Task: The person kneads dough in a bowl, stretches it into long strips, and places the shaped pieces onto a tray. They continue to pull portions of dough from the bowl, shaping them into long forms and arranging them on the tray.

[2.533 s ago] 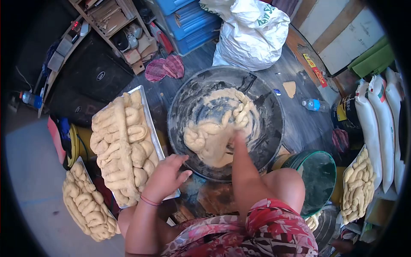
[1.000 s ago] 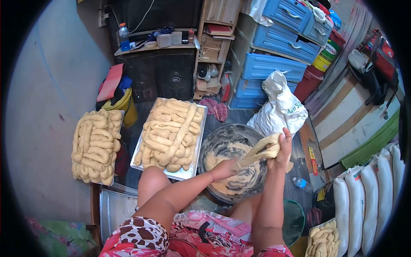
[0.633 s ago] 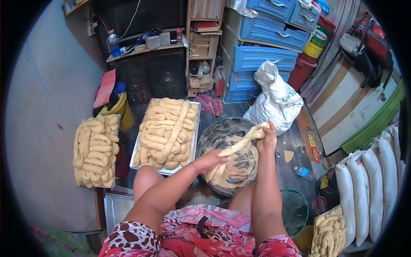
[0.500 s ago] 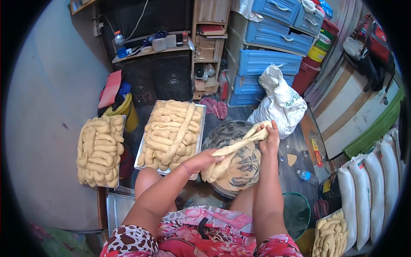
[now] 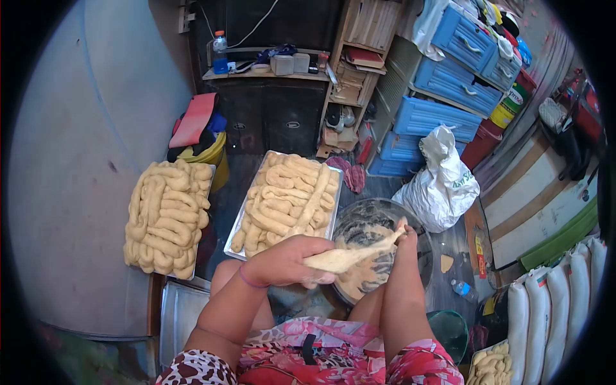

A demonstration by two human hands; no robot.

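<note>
A length of pale dough [image 5: 351, 258] is stretched between my two hands, above a wide dark basin [image 5: 359, 221] smeared with flour. My left hand [image 5: 292, 260] is closed round its thick end, close to the tray of dough. My right hand [image 5: 405, 236] pinches the thinner end over the basin's right side. Just left of the basin, a metal tray [image 5: 239, 247] carries stacked dough ropes [image 5: 285, 196], one long rope lying across the top. A second pile of dough ropes [image 5: 168, 218] sits on another tray further left.
Behind the basin stands a white sack [image 5: 443, 183], with blue drawers [image 5: 443, 119] beyond it. A plastic bottle [image 5: 463, 290] lies on the floor at right, near upright filled bags [image 5: 539, 321]. More dough pieces [image 5: 491, 366] are at the lower right, near a green tub [image 5: 449, 330].
My left hand has moved back and left with the dough's thick end, and the dough now hangs less in a fold. The view has shifted, so the room appears further right.
</note>
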